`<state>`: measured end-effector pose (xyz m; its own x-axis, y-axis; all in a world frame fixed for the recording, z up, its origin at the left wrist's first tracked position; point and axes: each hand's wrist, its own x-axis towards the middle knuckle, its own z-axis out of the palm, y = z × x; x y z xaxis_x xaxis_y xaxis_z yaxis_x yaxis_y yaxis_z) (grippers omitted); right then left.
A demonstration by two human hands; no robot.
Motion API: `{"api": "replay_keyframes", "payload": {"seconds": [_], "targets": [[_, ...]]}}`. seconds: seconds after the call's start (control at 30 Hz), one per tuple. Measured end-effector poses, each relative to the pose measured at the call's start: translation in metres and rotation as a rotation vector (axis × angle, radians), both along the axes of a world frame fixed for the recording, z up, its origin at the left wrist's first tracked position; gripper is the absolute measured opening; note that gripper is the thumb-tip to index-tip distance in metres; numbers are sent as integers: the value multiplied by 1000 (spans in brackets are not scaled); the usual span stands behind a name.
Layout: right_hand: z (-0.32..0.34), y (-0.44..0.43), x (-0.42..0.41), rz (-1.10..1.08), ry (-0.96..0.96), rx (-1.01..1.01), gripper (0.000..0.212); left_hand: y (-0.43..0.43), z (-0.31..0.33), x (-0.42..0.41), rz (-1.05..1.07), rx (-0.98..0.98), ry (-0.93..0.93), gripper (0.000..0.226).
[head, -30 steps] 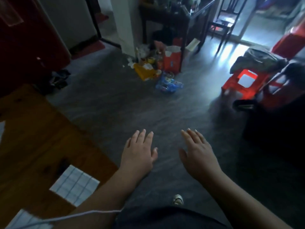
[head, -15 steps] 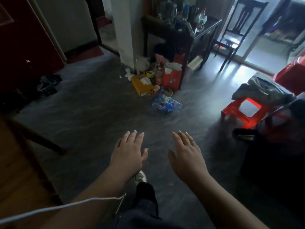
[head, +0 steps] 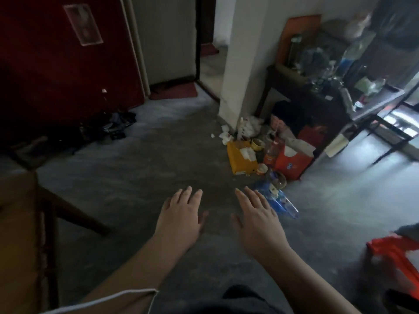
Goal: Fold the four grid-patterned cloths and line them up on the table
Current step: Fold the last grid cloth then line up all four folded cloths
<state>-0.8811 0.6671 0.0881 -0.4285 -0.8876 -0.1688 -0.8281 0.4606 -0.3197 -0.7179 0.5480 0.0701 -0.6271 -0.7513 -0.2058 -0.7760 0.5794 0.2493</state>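
Both hands are bare and hold nothing; the left hand (head: 179, 219) and right hand (head: 256, 220) hang side by side, palms down, fingers straight and loosely spread, over the floor (head: 136, 177); neither touches anything. No cloths are in view at all; only a corner of the worktop (head: 15, 234) shows at the left edge, and that part is plain wood. So no fold is in hand just now; I judge this a gap between steps, or a moment outside the work, and how many cloths are folded cannot be told from here.

The next move calls for the head and both hands to go left to the worktop, find a cloth, and take its edge with both hands.

Around: a white cord (head: 102, 300) crosses the left forearm; a dark slanted beam, perhaps the worktop's leg (head: 74, 211), runs below the corner; the dim light leaves it unsure. Ahead, by a pale pillar (head: 240, 64), lies clutter: a yellow box (head: 241, 158), an orange bag (head: 292, 163), bottles, a blue pack (head: 281, 200) just beyond the right hand. A red stool (head: 394, 252) sits at the lower right; a red door (head: 56, 64) stands far left. Nothing lies between the hands and the worktop.
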Motion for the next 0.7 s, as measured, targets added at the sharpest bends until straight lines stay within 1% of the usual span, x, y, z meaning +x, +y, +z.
{"api": "replay_keyframes", "payload": {"seconds": [0.1,0.23,0.37,0.5,0.7], "targets": [[-5,-78,-23,68,-17,16,69,-70,-9,-6,100,15,-5,68],[-19,-212,-52,183,-16,-17,67,-177,-18,-17,253,39,-20,68],[-23,-351,-55,404,-20,8,68,-277,-14,-18,434,38,-37,70],[-15,-473,-20,698,-1,23,65,-353,-3,14,644,17,-16,69],[-7,-624,78,1020,-11,-3,64,-433,-9,103,1020,15,30,68]]}}
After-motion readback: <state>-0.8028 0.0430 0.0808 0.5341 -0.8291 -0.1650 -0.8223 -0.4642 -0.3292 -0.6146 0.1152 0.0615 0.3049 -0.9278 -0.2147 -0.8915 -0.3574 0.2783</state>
